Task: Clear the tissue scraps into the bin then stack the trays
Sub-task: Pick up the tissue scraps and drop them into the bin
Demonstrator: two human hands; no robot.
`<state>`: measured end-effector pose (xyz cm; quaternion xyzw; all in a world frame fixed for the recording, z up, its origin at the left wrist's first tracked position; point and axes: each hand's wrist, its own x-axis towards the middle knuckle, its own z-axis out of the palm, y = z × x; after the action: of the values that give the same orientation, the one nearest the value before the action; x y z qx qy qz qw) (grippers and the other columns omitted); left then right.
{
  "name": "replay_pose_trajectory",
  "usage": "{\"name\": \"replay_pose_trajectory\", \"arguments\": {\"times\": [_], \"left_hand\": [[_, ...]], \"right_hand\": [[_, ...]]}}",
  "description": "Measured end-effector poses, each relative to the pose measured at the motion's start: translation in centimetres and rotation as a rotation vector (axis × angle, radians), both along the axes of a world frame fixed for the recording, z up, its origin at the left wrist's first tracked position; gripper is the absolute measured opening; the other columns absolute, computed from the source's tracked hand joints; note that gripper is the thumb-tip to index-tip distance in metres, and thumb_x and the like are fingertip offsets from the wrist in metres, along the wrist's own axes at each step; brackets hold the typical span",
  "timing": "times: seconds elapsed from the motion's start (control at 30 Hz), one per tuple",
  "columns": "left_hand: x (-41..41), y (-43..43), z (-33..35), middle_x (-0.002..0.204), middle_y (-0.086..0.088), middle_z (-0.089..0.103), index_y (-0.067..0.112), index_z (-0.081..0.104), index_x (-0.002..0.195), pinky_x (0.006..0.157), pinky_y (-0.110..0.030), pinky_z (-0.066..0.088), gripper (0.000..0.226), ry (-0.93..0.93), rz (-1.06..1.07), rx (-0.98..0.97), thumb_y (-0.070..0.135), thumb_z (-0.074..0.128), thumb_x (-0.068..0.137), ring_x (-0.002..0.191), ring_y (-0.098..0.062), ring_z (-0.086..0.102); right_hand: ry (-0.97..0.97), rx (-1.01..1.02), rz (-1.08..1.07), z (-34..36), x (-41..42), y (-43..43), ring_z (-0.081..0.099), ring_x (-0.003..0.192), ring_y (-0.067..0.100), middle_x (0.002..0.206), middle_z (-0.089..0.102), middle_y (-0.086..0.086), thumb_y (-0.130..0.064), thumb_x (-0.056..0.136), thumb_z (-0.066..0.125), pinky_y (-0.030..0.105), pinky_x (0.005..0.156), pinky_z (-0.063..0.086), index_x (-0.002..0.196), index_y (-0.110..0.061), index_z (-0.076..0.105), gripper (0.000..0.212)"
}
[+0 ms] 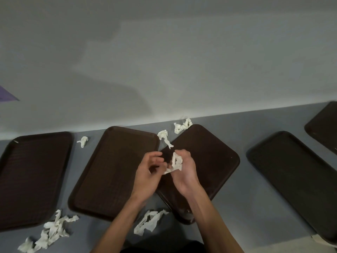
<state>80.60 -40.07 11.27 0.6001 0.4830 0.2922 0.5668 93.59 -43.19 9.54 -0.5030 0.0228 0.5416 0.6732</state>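
Observation:
Several dark brown trays lie in a row on a grey counter: a far-left tray [31,178], a middle-left tray [109,172] and a middle tray [211,157]. Above where the middle two meet, my right hand [184,170] grips a crumpled white tissue scrap [176,162]. My left hand [149,170] is right beside it, fingers curled, touching the scrap's lower end. Loose scraps lie at the back [182,126], between the trays [165,137], by the far-left tray [83,141], in front of me [149,221] and at the front left [49,232]. No bin is in view.
Two more brown trays lie to the right [295,181] and at the far right edge [324,125]. A pale wall [164,61] rises straight behind the counter. A purple corner [7,94] shows at the left edge.

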Motion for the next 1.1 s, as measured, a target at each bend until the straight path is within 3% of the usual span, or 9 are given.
{"name": "replay_pose_trajectory", "arguments": {"times": [0.13,0.2,0.33,0.47,0.67,0.77,0.87,0.97,1.1], "left_hand": [[1.3,0.8,0.1,0.124,-0.020,0.070,0.002,0.066,0.132,0.110,-0.044,0.046,0.051,-0.533,0.074,-0.894,0.042,0.055,0.103,0.116,-0.029,0.067],[1.7,1.3,0.2,0.130,-0.023,0.068,0.002,0.067,0.133,0.116,-0.045,0.041,0.057,-0.629,0.101,-1.115,0.047,0.049,0.102,0.124,-0.034,0.064],[1.8,2.7,0.3,0.115,-0.024,0.072,-0.003,0.072,0.110,0.112,-0.044,0.046,0.054,-0.566,0.144,-1.082,0.043,0.044,0.105,0.113,-0.035,0.070],[1.4,3.9,-0.2,0.085,-0.011,0.072,0.003,0.070,0.110,0.070,-0.033,0.058,0.033,-0.354,0.195,-0.897,0.028,0.049,0.107,0.074,-0.021,0.071],[1.1,4.9,-1.6,0.061,-0.003,0.052,0.011,0.058,0.081,0.046,-0.027,0.040,0.029,-0.161,0.363,-0.760,0.020,0.051,0.107,0.049,-0.014,0.048],[0.4,6.1,-2.5,0.057,0.001,0.034,0.016,0.045,0.076,0.037,-0.022,0.021,0.032,-0.263,0.473,-0.784,0.021,0.049,0.107,0.041,-0.011,0.029],[-0.9,6.7,-2.3,0.058,0.003,0.028,0.021,0.042,0.068,0.038,-0.024,0.014,0.040,-0.284,0.487,-0.783,0.028,0.052,0.106,0.043,-0.010,0.020],[-2.3,6.8,-1.7,0.056,0.003,0.029,0.024,0.042,0.061,0.039,-0.026,0.015,0.046,-0.241,0.421,-0.704,0.029,0.054,0.105,0.043,-0.011,0.020],[-3.3,6.6,-1.2,0.056,0.003,0.029,0.026,0.042,0.061,0.041,-0.028,0.015,0.046,-0.189,0.367,-0.629,0.032,0.052,0.106,0.045,-0.013,0.021]], "right_hand": [[-0.056,0.007,0.110,1.4,-2.5,0.2,0.054,0.071,0.019,0.076,0.049,0.007,-0.019,0.088,0.052,0.036,0.067,0.047,0.082,-0.016,0.046,0.009],[-0.361,-0.057,0.228,1.3,-3.4,0.0,0.058,0.080,0.016,0.088,0.055,0.005,-0.028,0.089,0.050,0.035,0.071,0.051,0.088,-0.021,0.046,0.007],[-1.382,-0.088,0.671,-0.8,-3.3,-0.2,0.042,0.100,0.014,0.105,0.048,-0.007,-0.031,0.098,0.042,0.037,0.092,0.043,0.098,-0.030,0.044,0.002],[-1.781,-0.093,0.673,-1.8,-2.2,-0.6,0.036,0.129,0.020,0.136,0.042,-0.005,-0.036,0.096,0.052,0.041,0.111,0.032,0.122,-0.025,0.060,0.029],[-1.625,0.052,0.860,-1.4,-0.7,0.2,0.030,0.129,0.017,0.143,0.030,-0.011,-0.044,0.097,0.056,0.039,0.110,0.031,0.108,-0.038,0.073,0.021],[-1.385,0.113,0.755,-1.6,0.5,2.2,0.047,0.113,0.005,0.127,0.050,-0.018,-0.032,0.096,0.063,0.026,0.108,0.039,0.103,-0.040,0.082,0.021],[-1.446,-0.062,0.655,-2.0,2.5,5.2,0.065,0.089,0.006,0.118,0.055,-0.009,-0.015,0.095,0.066,0.030,0.098,0.055,0.113,-0.032,0.075,0.026],[-1.535,-0.245,0.744,-2.8,4.5,8.8,0.069,0.100,0.032,0.132,0.050,0.008,0.000,0.096,0.059,0.042,0.098,0.057,0.136,-0.025,0.059,0.048],[-1.647,-0.341,0.983,-4.7,6.0,13.6,0.062,0.120,0.037,0.141,0.041,0.015,0.017,0.088,0.054,0.044,0.101,0.056,0.152,-0.025,0.043,0.078]]}}
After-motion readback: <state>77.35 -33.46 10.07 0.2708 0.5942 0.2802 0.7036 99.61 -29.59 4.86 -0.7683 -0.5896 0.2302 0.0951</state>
